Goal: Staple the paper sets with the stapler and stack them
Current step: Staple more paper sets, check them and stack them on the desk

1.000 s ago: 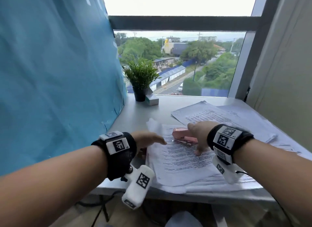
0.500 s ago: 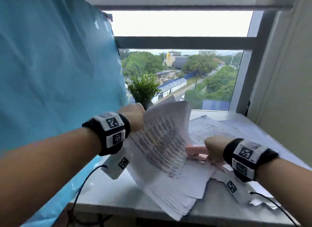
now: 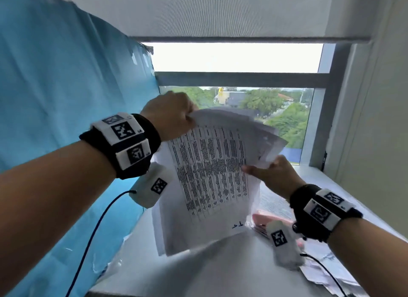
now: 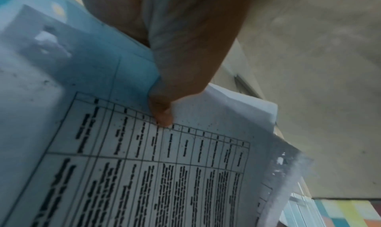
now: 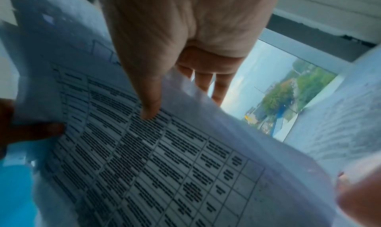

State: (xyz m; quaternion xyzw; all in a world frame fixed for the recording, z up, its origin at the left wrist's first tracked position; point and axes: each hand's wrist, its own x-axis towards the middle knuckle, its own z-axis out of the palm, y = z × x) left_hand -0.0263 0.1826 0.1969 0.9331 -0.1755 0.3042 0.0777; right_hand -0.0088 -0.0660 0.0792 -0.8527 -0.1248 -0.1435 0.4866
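A set of printed sheets (image 3: 209, 177) with a table of black text hangs upright in the air above the desk. My left hand (image 3: 176, 117) pinches its upper left corner, thumb on the front page (image 4: 163, 118). My right hand (image 3: 271, 175) pinches the right edge, thumb on the printed page (image 5: 150, 110) and fingers behind the sheets. The paper set (image 4: 164, 173) fills the left wrist view, and the same pages (image 5: 164, 165) fill the right wrist view. A pink stapler (image 3: 265, 219) lies on the desk below my right wrist, partly hidden by it.
More loose papers (image 3: 320, 272) lie on the white desk (image 3: 141, 252) at the right. A blue sheet (image 3: 55, 120) covers the left wall. The window (image 3: 238, 102) is straight ahead and a beige wall (image 3: 375, 120) stands at the right.
My left hand lifted the paper set from the desk up in front of the window. My right hand left the stapler and took hold of the set's right edge.
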